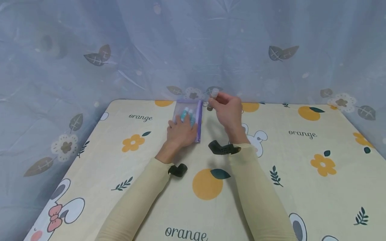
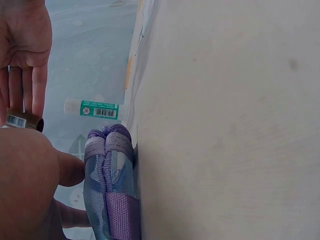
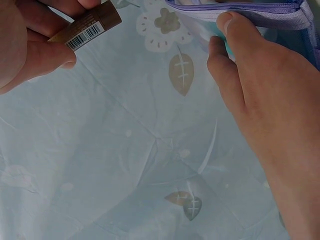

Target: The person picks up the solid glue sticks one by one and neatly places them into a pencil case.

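Note:
My left hand [image 1: 181,132] rests with spread fingers on a mesh zip pouch [image 1: 199,122] with purple edging, at the far middle of the table. Two teal-and-white tubes [image 1: 184,114] show at the pouch, by the fingertips. Raised just to the right of it, my right hand [image 1: 228,112] pinches a brown glue stick [image 3: 95,27] with a pale cap, its barcode label facing the right wrist camera. In the left wrist view a green glue stick [image 2: 100,109] with a white cap stands upright beyond the pouch; whether it is inside cannot be told.
A cream tablecloth [image 1: 208,214] with orange, flower and rabbit prints covers the table. Close behind its far edge hangs a blue-grey printed curtain [image 1: 193,50]. A small ring-like thing [image 1: 205,104] lies beside the pouch's upper right corner. Dark wrist devices [image 1: 223,148] sit on both sleeves.

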`<state>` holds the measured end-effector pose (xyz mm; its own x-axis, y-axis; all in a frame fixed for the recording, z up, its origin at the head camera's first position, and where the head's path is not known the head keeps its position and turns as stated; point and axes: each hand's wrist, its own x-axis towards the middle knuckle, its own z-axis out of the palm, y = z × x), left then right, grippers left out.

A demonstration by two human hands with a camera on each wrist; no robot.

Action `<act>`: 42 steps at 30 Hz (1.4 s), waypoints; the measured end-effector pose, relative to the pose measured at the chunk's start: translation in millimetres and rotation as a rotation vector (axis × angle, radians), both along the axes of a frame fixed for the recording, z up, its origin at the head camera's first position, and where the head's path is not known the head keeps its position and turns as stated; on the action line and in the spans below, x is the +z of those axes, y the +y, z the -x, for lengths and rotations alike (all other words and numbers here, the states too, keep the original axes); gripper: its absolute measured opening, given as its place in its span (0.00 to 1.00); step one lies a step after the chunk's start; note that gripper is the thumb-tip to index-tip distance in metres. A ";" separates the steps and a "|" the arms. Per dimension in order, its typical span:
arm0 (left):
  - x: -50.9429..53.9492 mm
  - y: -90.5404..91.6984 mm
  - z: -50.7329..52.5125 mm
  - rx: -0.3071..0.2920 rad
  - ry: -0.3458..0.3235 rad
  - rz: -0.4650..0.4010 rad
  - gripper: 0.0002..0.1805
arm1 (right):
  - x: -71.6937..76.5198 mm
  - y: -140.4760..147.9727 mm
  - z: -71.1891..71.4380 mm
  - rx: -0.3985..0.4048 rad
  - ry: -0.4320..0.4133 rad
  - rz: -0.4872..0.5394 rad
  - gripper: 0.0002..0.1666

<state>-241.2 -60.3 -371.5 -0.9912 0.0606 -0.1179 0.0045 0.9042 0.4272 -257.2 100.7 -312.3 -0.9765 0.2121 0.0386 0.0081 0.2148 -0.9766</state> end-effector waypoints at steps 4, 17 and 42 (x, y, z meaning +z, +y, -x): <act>-0.1 -0.7 1.0 0.002 0.003 -0.001 0.38 | -0.4 -0.8 -0.2 0.014 0.028 0.015 0.18; 1.2 -0.5 0.9 -0.003 0.007 0.011 0.38 | -0.6 -2.1 -1.4 0.041 0.046 0.029 0.17; 0.2 -3.0 1.1 -0.008 0.007 -0.016 0.38 | -4.8 -4.1 0.1 0.102 0.052 0.141 0.21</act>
<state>-242.3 -63.3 -371.3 -0.9915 0.0705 -0.1097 0.0149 0.8972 0.4413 -257.3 96.6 -317.1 -0.9907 0.1187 0.0670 -0.0586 0.0728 -0.9956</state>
